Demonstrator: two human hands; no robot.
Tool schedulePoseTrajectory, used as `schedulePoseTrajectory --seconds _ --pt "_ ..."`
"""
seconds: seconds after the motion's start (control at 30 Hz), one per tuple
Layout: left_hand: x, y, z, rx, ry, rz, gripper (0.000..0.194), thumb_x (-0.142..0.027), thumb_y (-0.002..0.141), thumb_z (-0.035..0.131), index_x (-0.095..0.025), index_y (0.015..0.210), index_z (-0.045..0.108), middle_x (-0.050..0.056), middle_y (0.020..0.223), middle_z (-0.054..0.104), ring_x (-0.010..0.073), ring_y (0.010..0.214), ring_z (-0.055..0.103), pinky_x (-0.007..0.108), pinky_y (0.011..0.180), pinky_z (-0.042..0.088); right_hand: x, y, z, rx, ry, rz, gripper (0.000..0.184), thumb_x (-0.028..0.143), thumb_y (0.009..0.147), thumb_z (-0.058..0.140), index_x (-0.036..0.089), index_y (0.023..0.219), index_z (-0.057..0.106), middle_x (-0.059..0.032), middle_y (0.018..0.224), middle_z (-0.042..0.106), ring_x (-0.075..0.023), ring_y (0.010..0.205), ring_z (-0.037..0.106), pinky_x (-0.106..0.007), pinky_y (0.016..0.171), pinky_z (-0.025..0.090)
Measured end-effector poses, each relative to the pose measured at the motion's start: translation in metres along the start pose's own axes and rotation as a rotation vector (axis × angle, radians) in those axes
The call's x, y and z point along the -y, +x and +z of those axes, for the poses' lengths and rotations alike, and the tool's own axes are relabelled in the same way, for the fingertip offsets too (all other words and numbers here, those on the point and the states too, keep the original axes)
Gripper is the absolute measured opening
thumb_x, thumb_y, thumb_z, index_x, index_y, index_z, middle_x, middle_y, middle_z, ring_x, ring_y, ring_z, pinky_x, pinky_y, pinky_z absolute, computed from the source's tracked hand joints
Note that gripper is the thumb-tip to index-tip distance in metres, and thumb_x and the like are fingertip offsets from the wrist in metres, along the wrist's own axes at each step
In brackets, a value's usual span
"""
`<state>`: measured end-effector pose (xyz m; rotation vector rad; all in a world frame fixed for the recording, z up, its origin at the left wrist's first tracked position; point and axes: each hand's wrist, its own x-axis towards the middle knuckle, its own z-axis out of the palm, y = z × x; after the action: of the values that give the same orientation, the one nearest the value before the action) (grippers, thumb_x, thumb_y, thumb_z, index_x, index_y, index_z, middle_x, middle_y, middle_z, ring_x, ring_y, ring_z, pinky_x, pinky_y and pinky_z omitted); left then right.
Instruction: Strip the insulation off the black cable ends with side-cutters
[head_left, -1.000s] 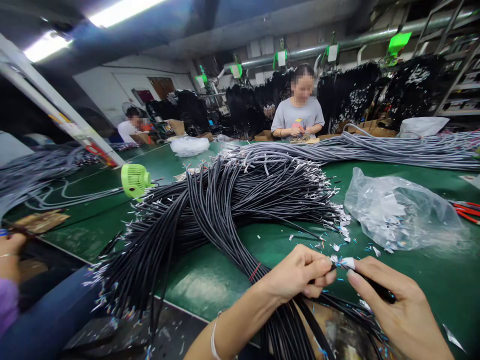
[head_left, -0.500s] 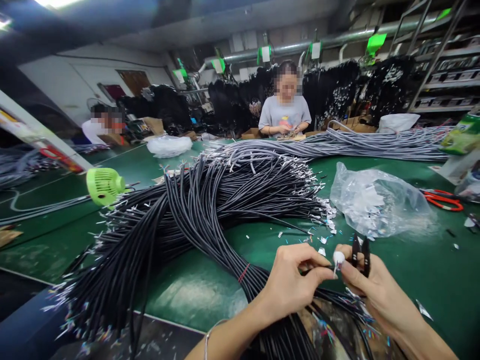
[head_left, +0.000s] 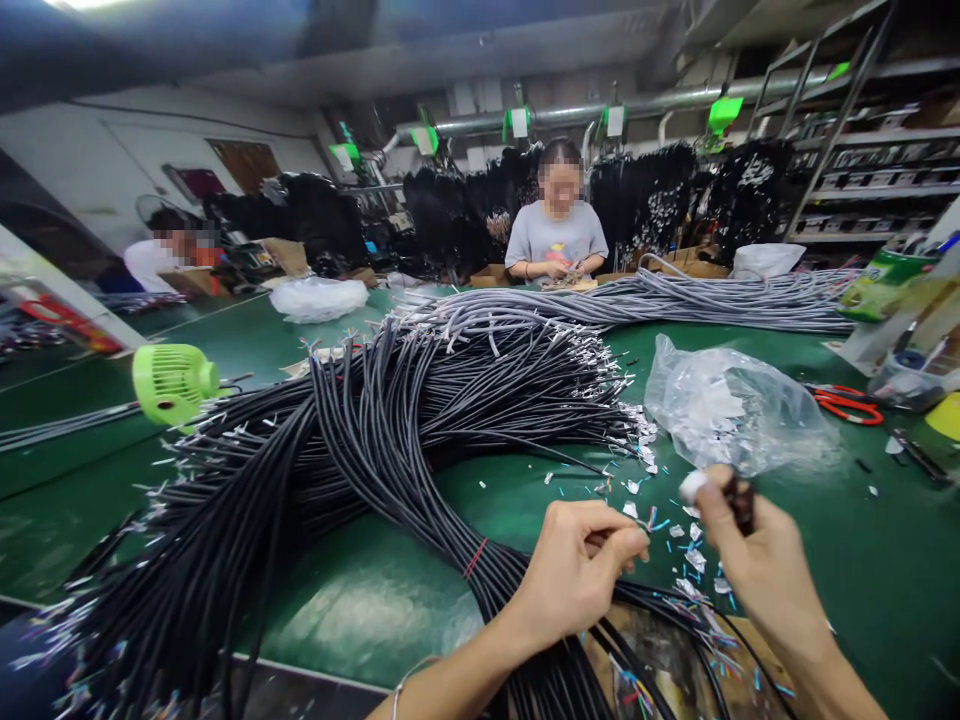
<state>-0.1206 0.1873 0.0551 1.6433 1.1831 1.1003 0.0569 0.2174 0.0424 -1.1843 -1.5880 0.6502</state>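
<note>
My left hand [head_left: 589, 562] is closed in a pinch on the end of a black cable, from which thin coloured wires [head_left: 657, 521] stick out to the right. Most of that cable is hidden behind the hand. To its right and apart from it, my right hand [head_left: 757, 560] is closed around small black snips [head_left: 741, 505], blurred by motion. Something white [head_left: 694, 487] covers or sits at a fingertip of the right hand. Below the left forearm runs a bundle of black cables [head_left: 442, 510], tied with a red band [head_left: 475, 558].
A large pile of black cables [head_left: 360, 430] fills the left and middle of the green table [head_left: 360, 605]. Grey cables [head_left: 675, 300] lie behind it. At right are a clear plastic bag [head_left: 750, 410] and orange-handled scissors [head_left: 847, 404]. A green fan [head_left: 174, 384] stands left. A co-worker [head_left: 559, 235] sits opposite.
My hands have drawn apart: the right one has moved up and away to the right with the snips. Coloured wires now show at the cable end in my left hand. The view has shifted slightly.
</note>
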Motion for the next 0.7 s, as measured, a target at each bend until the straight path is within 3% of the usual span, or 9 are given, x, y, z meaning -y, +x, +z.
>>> schedulePoseTrajectory --seconds 0.07,0.13,0.37,0.5,0.57,0.7 --pt "0.000 0.000 0.001 -0.038 0.073 0.044 0.025 -0.021 0.081 0.057 -0.011 0.061 0.067 0.001 0.053 0.054 0.0087 0.049 0.042 0.020 0.046 0.030 0.009 -0.002 0.002 0.229 0.018 -0.019 0.019 0.034 0.082 0.056 0.019 0.072 0.052 0.0021 0.064 0.045 -0.0107 0.055 0.041 -0.022 0.050 0.036" --pt "0.002 -0.001 0.003 -0.078 0.137 0.086 0.020 -0.020 0.079 0.061 -0.012 0.061 0.067 0.000 0.053 0.054 0.0088 0.049 0.042 0.021 0.048 0.031 0.015 -0.002 0.005 0.348 0.053 -0.014 0.021 0.036 0.083 0.054 0.018 0.072 0.052 0.0015 0.066 0.047 -0.0110 0.057 0.043 -0.023 0.052 0.037" --pt "0.006 -0.002 0.006 -0.207 0.206 0.210 0.008 -0.013 0.073 0.067 -0.012 0.065 0.067 0.002 0.059 0.059 0.0108 0.054 0.050 0.022 0.053 0.036 0.005 -0.003 0.009 0.301 0.191 0.147 0.026 0.040 0.076 0.063 0.017 0.070 0.054 0.0015 0.064 0.050 -0.0117 0.059 0.045 -0.023 0.055 0.039" --pt "0.006 0.002 0.003 -0.166 0.146 0.152 0.007 -0.013 0.073 0.066 -0.014 0.067 0.069 0.001 0.059 0.060 0.0110 0.055 0.050 0.021 0.052 0.036 0.004 -0.007 0.014 0.437 0.411 0.227 0.028 0.044 0.082 0.054 0.017 0.077 0.051 0.0042 0.060 0.038 -0.0076 0.049 0.031 -0.021 0.042 0.026" --pt "0.006 0.003 0.003 -0.095 0.084 0.071 0.011 -0.014 0.075 0.064 -0.014 0.066 0.069 0.000 0.056 0.057 0.0098 0.051 0.046 0.020 0.048 0.034 0.006 -0.007 0.016 0.462 0.369 0.134 0.025 0.041 0.085 0.051 0.017 0.076 0.050 0.0032 0.062 0.038 -0.0086 0.051 0.033 -0.022 0.044 0.027" --pt "0.005 0.000 0.005 0.010 0.001 -0.024 0.022 -0.015 0.080 0.056 -0.012 0.059 0.063 -0.002 0.052 0.051 0.0073 0.047 0.040 0.019 0.046 0.030 0.005 -0.005 0.013 0.232 0.001 -0.169 0.018 0.024 0.084 0.053 0.019 0.068 0.047 0.0000 0.069 0.046 -0.0135 0.064 0.043 -0.025 0.057 0.035"
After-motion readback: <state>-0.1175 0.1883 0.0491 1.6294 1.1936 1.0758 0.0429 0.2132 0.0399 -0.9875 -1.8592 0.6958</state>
